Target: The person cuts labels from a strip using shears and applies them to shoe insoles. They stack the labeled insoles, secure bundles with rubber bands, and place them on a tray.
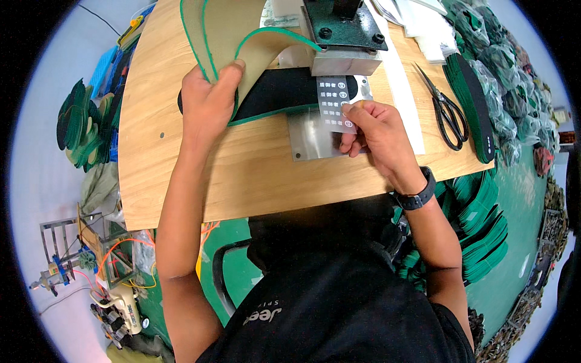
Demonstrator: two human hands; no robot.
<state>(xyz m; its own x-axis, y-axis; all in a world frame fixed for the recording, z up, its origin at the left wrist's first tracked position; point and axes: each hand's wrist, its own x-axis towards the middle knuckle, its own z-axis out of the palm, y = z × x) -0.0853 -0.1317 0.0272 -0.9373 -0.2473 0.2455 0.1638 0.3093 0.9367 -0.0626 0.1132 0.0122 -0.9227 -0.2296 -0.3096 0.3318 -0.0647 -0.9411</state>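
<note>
My left hand (209,100) is closed around the edges of several bendy beige insoles (233,21) with green rims, which curve upward from the table. Beside its fingers lies a black insole (278,91) with a green edge, its far end reaching under a heat press (345,60) with a metal block and a dark top plate. Between thumb and fingers, my right hand (378,130) pinches a clear sheet of white-printed transfer labels (333,109). That sheet overlaps the end of the black insole, just in front of the press block, above a shiny metal plate (305,136).
Black-handled scissors (449,115) lie at the right of the wooden table (163,175), next to a stack of dark insoles (475,103). White sheets (423,27) lie at the back right. More green insoles (481,227) are piled below the right edge; others (78,124) stand at the left.
</note>
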